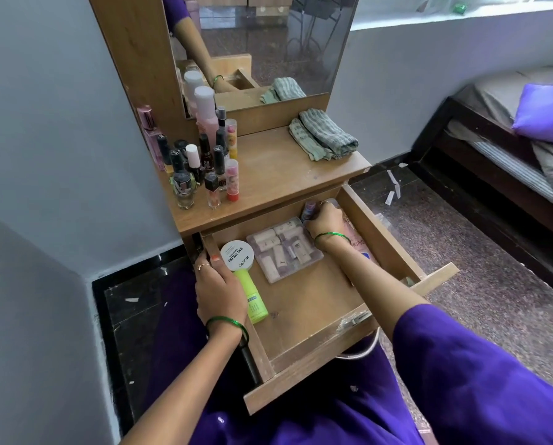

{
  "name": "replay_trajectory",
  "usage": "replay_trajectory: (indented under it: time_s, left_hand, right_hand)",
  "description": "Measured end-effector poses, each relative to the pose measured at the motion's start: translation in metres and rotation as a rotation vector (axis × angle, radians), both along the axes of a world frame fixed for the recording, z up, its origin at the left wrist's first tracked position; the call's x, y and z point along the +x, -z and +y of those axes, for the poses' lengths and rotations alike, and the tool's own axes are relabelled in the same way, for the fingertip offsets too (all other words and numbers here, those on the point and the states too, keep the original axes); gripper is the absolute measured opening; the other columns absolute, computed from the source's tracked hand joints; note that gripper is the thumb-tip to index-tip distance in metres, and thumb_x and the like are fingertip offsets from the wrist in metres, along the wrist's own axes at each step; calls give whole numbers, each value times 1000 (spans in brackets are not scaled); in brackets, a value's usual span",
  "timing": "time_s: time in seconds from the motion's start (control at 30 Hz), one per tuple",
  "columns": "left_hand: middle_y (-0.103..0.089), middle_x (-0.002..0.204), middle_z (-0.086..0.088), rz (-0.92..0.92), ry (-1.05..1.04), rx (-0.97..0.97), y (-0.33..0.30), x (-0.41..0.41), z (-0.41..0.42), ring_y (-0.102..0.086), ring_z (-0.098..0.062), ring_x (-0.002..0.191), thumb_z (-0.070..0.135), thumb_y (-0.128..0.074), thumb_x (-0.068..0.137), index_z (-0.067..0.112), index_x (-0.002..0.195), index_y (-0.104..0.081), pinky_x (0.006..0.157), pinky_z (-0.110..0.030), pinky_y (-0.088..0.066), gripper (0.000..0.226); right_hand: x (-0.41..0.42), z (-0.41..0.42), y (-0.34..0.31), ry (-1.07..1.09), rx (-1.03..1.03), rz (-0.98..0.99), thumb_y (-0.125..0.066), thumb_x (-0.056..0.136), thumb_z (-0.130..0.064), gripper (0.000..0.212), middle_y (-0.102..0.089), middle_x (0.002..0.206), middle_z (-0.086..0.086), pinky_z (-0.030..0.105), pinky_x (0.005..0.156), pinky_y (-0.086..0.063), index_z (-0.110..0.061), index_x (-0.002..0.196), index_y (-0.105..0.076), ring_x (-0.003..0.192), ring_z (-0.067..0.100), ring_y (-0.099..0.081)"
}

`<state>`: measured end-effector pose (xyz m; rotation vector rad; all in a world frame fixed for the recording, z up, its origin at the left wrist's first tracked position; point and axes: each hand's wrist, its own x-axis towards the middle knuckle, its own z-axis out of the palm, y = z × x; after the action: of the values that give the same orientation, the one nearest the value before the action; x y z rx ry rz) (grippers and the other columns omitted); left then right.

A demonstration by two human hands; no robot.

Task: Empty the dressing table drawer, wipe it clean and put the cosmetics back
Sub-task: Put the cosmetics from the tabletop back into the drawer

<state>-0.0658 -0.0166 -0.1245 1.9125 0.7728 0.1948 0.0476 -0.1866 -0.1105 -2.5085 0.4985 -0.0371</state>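
The wooden drawer [310, 342] of the dressing table stands pulled out below me. In it lie a white round nail polish remover tub [237, 255], a neon yellow tube [252, 300], a clear box of small pale items [285, 248] and a pink packet [357, 240]. My right hand [325, 221] reaches into the drawer's far right corner and grips a small purple-capped bottle [309, 210]. My left hand [219, 292] holds the drawer's left wall, fingers curled over its edge. Several cosmetic bottles [201, 162] stand on the tabletop's left side.
A folded striped green cloth [325, 134] lies on the tabletop [278, 175] at the right, under the mirror [262, 43]. A grey wall is close on the left. A bed with a purple pillow [546, 112] stands at the right across the speckled floor.
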Motion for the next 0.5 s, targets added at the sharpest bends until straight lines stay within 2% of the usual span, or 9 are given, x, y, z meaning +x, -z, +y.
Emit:
replay_trajectory:
  time_s: [0.17,0.3,0.37,0.43,0.5]
  left_hand:
    - [-59,123,-8,-9,4,-4,3,0,1,-57,-32,109,32,-26,102,17,133,-44,74,-35,-38,39]
    - [-61,120,-9,-16,-2,-4,2,0,0,-58,-32,106,31,-27,102,16,132,-45,71,-35,-37,39]
    - [-61,120,-10,-18,-2,1,1,0,0,-59,-32,105,31,-27,102,15,132,-45,70,-34,-38,39]
    - [-61,119,-10,-14,0,5,1,0,-1,-59,-31,104,30,-27,102,15,132,-45,70,-33,-38,38]
    - [-62,118,-10,-13,-3,6,0,0,-1,-59,-31,104,30,-27,102,15,133,-45,69,-33,-37,38]
  right_hand:
    - [0,-4,-2,-25,34,47,-60,83,-11,22,-62,111,20,26,75,-39,1,102,-60,106,32,-56]
    - [-2,-20,-4,-39,127,-32,-60,80,-5,18,-65,105,14,27,81,-46,-3,97,-63,101,28,-59]
    - [-4,-27,-8,-25,178,-95,-60,75,1,17,-66,95,7,19,72,-48,-5,91,-62,89,21,-60]
    - [-8,-26,-19,-4,214,-195,-59,75,0,13,-59,78,-5,9,59,-40,-10,84,-59,72,9,-54]
    - [-14,-16,-33,-4,238,-325,-58,76,-3,13,-51,72,-9,9,58,-38,-13,82,-55,63,1,-45]
